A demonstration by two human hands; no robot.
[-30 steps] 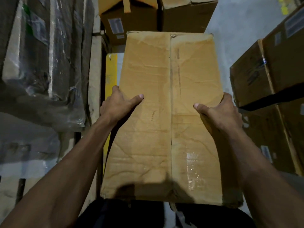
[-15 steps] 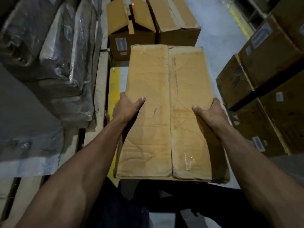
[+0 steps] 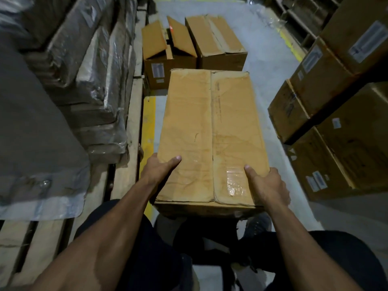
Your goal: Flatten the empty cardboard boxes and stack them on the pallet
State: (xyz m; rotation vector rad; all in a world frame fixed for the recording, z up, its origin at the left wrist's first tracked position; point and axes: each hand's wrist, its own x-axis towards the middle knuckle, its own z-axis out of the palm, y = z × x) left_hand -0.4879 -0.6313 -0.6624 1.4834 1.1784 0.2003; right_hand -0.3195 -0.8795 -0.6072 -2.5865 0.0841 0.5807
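A closed cardboard box [image 3: 212, 135] is held in front of the person, above the grey floor [image 3: 266, 66]; whether its base touches the floor cannot be told. Its long axis runs straight away from the body toward the far boxes, near short end at the knees. The top face is shown up, with the two flaps met along a centre seam that runs the same way. A patch of clear tape [image 3: 233, 181] is seen on the right flap near the near edge. No readable print is seen on the top.

The left hand [image 3: 159, 171] is clamped on the box's left edge near the near corner, thumb laid on top, the other fingers wrapped out of sight down the side. The right hand [image 3: 266, 183] is clamped on the right edge the same way, thumb on top.

Beyond the far end, an open box [image 3: 168, 53] with raised flaps and a white label on its front is set on the floor, just beside a shut box [image 3: 218, 43]. Stacked boxes [image 3: 336, 101] with white labels are seen at right; the text is too small to read. A wooden pallet [image 3: 130, 114] carrying plastic-wrapped flat cardboard [image 3: 92, 70] is seen at left. A yellow floor stripe [image 3: 148, 131] lies between pallet and box.
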